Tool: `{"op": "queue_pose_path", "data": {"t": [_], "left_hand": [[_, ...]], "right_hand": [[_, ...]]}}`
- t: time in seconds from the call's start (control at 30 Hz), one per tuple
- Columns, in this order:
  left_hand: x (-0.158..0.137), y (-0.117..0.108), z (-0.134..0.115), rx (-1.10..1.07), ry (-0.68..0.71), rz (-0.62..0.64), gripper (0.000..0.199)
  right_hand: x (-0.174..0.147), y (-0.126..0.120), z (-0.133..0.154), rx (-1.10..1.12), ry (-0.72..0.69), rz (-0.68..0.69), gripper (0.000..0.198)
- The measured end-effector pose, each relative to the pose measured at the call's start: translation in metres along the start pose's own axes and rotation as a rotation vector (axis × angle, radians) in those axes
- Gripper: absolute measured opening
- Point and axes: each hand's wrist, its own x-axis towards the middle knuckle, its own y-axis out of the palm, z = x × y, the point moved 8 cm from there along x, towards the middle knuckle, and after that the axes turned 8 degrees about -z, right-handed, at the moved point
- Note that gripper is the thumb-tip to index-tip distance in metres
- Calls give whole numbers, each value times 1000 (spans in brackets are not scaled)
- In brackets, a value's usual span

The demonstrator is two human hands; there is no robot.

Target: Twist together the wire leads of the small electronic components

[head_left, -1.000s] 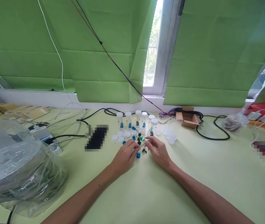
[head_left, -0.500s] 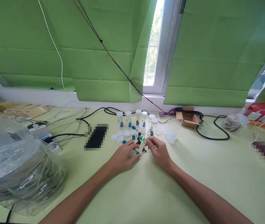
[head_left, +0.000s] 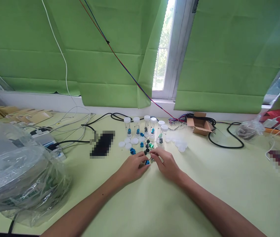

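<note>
Green blinds (head_left: 105, 69) hung behind a pale table (head_left: 179, 207) where a person bent both bare hands over a cluster of small parts. Thumb and finger of the left hand (head_left: 132, 167) closed on a small blue piece (head_left: 147, 162), low over the near side of the cluster. Fingertips of the right hand (head_left: 165, 164) drew near each other just beside it; whether they gripped anything could not be told. Black pieces (head_left: 147, 150) and a green piece (head_left: 151, 145) lay just beyond, before upright clear tubes (head_left: 137, 126) with white tops.
</note>
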Motion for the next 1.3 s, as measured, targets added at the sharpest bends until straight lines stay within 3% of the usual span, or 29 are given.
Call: {"op": "queue_pose_path", "data": {"t": [1.3], "left_hand": [[0,2,-6,5,27,-25,18]], "right_hand": [[-2,7,2,-32,22,110,20]]}}
